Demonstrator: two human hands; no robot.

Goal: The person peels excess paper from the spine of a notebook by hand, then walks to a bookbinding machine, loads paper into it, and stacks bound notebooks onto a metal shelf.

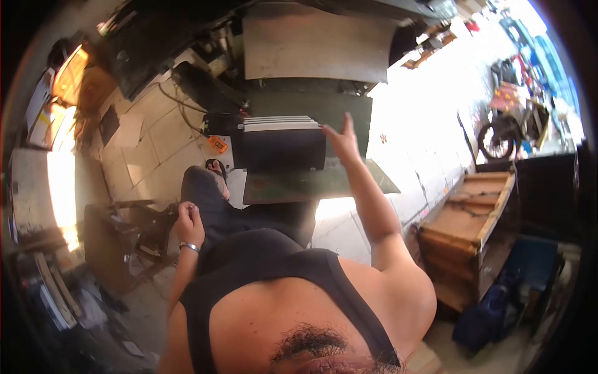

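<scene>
My right hand (346, 140) is open, its fingers spread beside the right end of a stack of pale, thin-edged pieces (280, 124). One fingertip is at or very near that end; contact is unclear. A dark flat panel (284, 150) sits just below the pale edges, over a dark green board (349, 103). My left hand (191, 223), with a metal band at the wrist, is closed near my left knee. Its curled fingers hide whatever may be in them.
An orange object (218, 144) lies left of the board, near a sandalled foot (217, 169). Beyond is a large pale panel (317, 47). A wooden frame (467, 209) stands right, with a motorcycle (504, 134) farther off. Cables (180, 106) run at the left.
</scene>
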